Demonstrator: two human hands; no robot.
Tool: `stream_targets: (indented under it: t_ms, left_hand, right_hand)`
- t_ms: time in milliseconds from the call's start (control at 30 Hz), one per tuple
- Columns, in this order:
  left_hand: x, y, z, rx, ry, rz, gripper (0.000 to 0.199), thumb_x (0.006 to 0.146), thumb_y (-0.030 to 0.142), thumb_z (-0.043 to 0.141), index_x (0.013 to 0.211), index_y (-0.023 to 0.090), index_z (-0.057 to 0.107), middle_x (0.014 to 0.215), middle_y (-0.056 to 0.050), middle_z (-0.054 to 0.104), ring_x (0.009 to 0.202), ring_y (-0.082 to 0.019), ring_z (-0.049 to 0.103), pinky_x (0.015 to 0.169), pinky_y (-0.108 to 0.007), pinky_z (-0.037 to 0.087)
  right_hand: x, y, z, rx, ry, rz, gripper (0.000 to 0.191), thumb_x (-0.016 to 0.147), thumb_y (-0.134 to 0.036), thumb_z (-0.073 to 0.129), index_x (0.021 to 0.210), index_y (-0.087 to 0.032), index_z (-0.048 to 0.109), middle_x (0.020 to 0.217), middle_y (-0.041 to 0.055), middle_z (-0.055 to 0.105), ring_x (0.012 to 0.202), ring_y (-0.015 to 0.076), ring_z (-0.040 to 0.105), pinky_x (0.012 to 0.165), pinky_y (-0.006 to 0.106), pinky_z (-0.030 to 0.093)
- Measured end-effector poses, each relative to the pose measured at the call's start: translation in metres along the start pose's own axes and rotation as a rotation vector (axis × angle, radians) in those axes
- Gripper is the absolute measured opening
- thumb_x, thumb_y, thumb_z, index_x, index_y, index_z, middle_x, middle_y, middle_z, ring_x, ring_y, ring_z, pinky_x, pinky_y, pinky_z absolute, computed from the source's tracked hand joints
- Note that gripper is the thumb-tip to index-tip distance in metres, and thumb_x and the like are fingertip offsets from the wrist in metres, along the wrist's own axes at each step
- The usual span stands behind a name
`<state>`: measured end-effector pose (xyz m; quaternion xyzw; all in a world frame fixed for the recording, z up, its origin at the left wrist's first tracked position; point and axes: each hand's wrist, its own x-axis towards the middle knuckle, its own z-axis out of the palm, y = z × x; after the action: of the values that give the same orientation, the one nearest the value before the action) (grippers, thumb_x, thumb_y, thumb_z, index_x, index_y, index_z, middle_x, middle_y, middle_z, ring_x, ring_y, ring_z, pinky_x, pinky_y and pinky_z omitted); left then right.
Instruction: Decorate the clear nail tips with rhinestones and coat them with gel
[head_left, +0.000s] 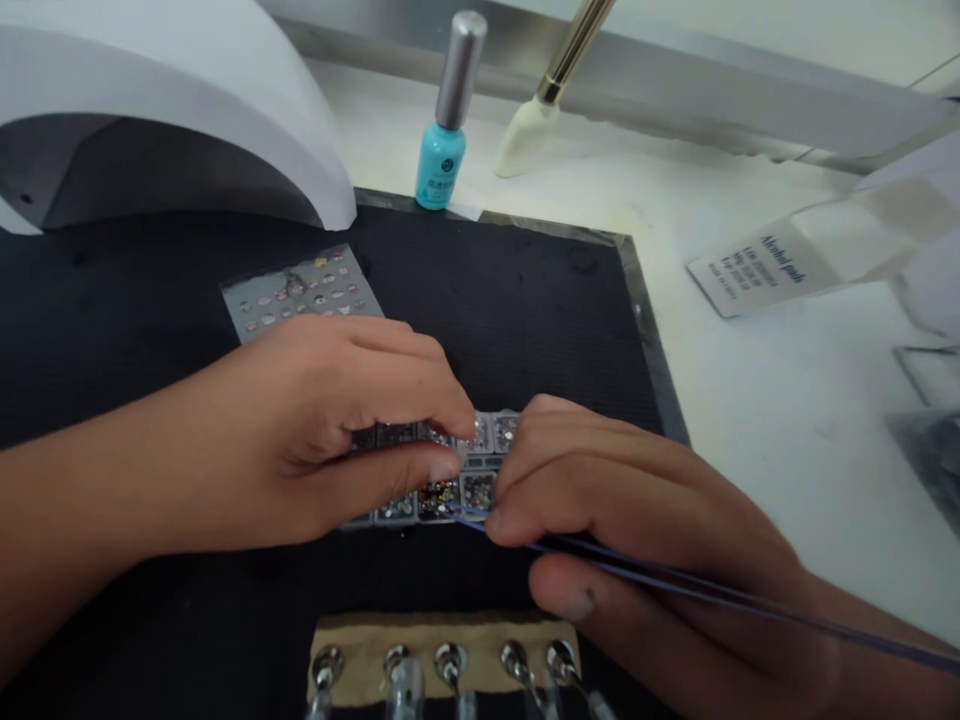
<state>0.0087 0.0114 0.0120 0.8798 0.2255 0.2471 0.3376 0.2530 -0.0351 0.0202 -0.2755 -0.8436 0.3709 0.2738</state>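
A compartmented tray of mixed rhinestones point(439, 497) lies on a black mat point(510, 300), partly covered by both hands. My left hand point(322, 430) curves over the tray's left end, with thumb and fingertips closing together above it. Whatever lies between them, if anything, is hidden. From the right, my right hand point(637, 520) grips a thin purple stick point(675, 585), whose tip reaches the tray's lower compartments. Behind my left hand, a grey sheet of small nail decorations point(300, 292) lies on the mat.
Along the mat's near edge, a tan strip holds several metal clips point(442, 650). Beyond the mat stand a white nail lamp point(172, 120), a turquoise polish bottle point(450, 120) and a gold-handled tool with a cream tip point(547, 110). An alcohol pads packet point(757, 265) lies at right.
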Motion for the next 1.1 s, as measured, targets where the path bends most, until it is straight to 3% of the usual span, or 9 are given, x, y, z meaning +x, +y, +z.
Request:
stream_targets:
  t_ms: [400,1100]
  left_hand:
    - [0.0015,-0.0001,-0.0007,0.013,-0.015,0.009,0.010,0.101,0.018,0.061,0.100,0.019,0.071,0.090,0.006,0.070,0.081,-0.003,0.065,0.075,-0.010,0.049]
    - [0.0006,0.0013,-0.0015,-0.012,0.005,-0.013,0.013,0.099,0.019,0.059,0.097,0.021,0.071,0.088,0.003,0.071,0.078,-0.008,0.066,0.072,-0.015,0.053]
  right_hand:
    - [0.0010,0.0013,0.0018,0.003,0.003,-0.015,0.010,0.104,-0.023,0.058,0.099,-0.015,0.062,0.086,0.0015,0.068,0.082,0.0136,0.064,0.077,0.031,0.048]
    - [0.0003,0.0005,0.0007,-0.030,0.003,-0.027,0.014,0.106,-0.028,0.055,0.100,-0.016,0.061,0.087,0.0011,0.069,0.083,0.0124,0.065,0.077,0.031,0.050]
